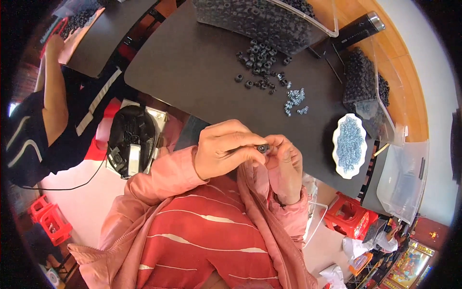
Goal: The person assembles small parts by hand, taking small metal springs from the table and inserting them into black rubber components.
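In front of my chest, at the table's near edge, both hands come together on a small black round plastic part (262, 148). My left hand (224, 147) pinches it between thumb and fingers. The fingers of my right hand (287, 159) are closed against its right side; whether they also hold a tiny piece cannot be made out. Beyond my hands, a loose pile of small black plastic parts (260, 60) lies on the dark table. Nearer and to its right is a little heap of small metal springs (295, 98). A white scalloped dish (335, 153) full of similar springs stands at the right.
Clear bins of black parts stand at the back (255, 24) and right (365, 86) of the dark table (187, 62). A black cylindrical bottle (358, 31) lies between them. Another person's arm (55, 106) is at the left, near a black bag (130, 135). Red stools (347, 214) stand below.
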Tool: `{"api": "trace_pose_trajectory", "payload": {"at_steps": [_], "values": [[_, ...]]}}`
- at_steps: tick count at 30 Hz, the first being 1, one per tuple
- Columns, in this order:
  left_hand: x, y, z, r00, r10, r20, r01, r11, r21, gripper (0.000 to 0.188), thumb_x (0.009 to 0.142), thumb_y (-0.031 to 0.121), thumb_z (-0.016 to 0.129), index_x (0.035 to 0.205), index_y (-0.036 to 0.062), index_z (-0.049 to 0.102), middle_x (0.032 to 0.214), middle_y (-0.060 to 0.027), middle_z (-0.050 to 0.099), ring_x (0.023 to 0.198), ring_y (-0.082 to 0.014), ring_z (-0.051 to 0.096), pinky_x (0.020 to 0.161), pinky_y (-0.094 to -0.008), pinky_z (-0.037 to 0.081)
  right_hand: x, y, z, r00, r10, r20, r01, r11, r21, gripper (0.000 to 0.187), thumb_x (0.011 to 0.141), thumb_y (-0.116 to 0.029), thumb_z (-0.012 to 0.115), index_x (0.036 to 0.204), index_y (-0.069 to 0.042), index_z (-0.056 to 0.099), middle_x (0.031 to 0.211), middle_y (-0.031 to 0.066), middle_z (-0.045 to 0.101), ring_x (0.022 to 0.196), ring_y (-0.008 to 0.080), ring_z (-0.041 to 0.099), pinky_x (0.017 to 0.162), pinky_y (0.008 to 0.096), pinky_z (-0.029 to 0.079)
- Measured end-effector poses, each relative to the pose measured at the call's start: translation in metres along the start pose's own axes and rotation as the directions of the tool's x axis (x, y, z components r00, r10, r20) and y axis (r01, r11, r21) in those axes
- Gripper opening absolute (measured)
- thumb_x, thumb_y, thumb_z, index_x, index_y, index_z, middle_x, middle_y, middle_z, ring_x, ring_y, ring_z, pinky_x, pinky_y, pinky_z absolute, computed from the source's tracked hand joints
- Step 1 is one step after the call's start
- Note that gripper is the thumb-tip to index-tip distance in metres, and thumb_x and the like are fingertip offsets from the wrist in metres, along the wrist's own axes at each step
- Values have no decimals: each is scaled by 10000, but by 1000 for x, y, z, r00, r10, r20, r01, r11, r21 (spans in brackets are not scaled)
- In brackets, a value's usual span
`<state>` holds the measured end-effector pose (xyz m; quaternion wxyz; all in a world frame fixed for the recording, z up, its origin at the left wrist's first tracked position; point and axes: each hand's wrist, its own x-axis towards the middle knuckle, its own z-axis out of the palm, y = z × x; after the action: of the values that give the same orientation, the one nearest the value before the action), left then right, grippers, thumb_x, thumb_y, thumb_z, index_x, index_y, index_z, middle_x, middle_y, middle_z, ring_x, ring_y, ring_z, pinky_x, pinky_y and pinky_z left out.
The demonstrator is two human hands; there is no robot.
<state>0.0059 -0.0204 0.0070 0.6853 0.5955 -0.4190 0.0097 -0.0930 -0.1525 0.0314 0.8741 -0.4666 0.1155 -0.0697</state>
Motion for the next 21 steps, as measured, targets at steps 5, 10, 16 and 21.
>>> {"api": "trace_pose_trajectory", "payload": {"at_steps": [5, 10, 16, 21], "values": [[4, -5, -2, 1000, 17, 13, -18, 995, 94, 269, 657, 70, 781, 912, 38, 701, 766, -66, 639, 639, -184, 601, 558, -276, 473, 5, -1, -6, 999, 2, -49, -10, 986, -169, 364, 960, -324, 498, 1035, 24, 576, 869, 34, 603, 754, 77, 547, 674, 216, 436], [6, -14, 4, 996, 83, 12, -84, 980, 178, 283, 643, 115, 789, 903, 49, 698, 755, -64, 630, 643, -208, 599, 574, -296, 472, 13, -1, -13, 996, -82, -46, 54, 901, -431, 165, 915, -131, 593, 1005, 7, 601, 844, -11, 595, 721, 27, 495, 623, 174, 397], [13, -19, 2, 993, 114, 38, -119, 976, 183, 296, 638, 129, 787, 906, 47, 693, 746, -57, 621, 646, -211, 593, 581, -308, 465, 22, -14, -20, 995, 101, -3, -95, 934, -346, 160, 910, -142, 601, 989, -3, 613, 820, -15, 602, 674, 29, 515, 578, 156, 408], [17, -21, -2, 980, 184, 77, -192, 973, 125, 282, 645, 131, 780, 902, 49, 696, 749, -47, 621, 634, -202, 581, 576, -300, 452, 26, -21, -27, 969, 237, 77, -227, 967, -120, 174, 874, -142, 645, 969, 2, 619, 826, 12, 618, 694, 63, 566, 606, 175, 455]]}}
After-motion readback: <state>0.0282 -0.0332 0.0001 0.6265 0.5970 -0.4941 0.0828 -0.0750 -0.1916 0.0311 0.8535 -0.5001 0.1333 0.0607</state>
